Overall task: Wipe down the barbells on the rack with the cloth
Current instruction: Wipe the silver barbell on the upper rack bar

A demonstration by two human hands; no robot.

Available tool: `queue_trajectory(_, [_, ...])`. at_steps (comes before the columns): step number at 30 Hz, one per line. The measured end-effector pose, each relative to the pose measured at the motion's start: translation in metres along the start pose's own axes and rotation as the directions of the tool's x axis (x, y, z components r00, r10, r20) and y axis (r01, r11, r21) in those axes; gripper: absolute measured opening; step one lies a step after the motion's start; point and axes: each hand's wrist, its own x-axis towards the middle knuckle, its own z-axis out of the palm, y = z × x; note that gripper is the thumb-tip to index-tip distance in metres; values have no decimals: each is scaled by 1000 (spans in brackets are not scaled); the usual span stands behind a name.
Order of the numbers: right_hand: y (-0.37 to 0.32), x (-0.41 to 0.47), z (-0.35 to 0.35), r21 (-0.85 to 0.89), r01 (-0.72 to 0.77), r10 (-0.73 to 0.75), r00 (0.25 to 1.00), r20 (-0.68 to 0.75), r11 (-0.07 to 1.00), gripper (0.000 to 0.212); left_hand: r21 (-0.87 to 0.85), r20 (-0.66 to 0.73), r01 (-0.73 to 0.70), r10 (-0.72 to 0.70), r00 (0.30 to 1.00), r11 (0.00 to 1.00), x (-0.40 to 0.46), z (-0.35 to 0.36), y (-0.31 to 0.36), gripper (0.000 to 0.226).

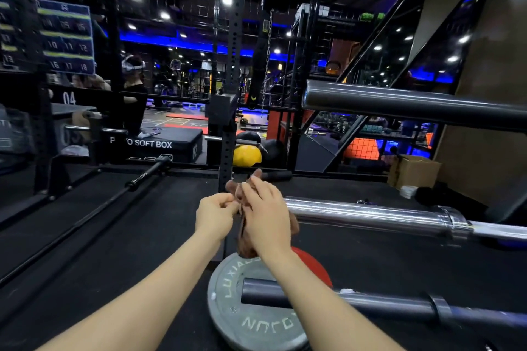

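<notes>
A brown cloth (244,248) hangs bunched between my two hands at the centre of the view. My right hand (266,215) holds it from the right, and my left hand (216,215) pinches its edge with curled fingers. Just right of the hands, a shiny chrome barbell sleeve (370,215) runs off to the right. A dark barbell sleeve (413,104) crosses higher up on the right. A third, dark barbell (356,300) lies lowest, its end over a grey weight plate (228,308).
A black rack upright (232,111) stands straight ahead. A red plate (315,266) sits behind the grey one. A black bar (148,174) lies on the floor at left. Beyond are a soft box (159,144), a yellow ball (246,155), a cardboard box (413,171) and a person (134,94).
</notes>
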Motion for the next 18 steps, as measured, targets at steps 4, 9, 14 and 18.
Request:
queue_trajectory(4, [39,-22,-24,-42,111,-110,994,26,993,58,-69,9,15,-15,1000,997,-1,0,1,15])
queue_trajectory(9, [73,-38,-37,-70,-10,1,992,-123,997,58,-77,29,22,-19,999,997,-2,2,1,13])
queue_trajectory(14, [17,-15,-18,-58,121,-123,992,-32,991,42,-25,-5,31,-32,999,999,-1,4,2,21])
queue_trajectory(18, [20,-15,-20,-142,216,-218,976,4,966,39,-36,15,37,-37,999,999,2,0,1,22])
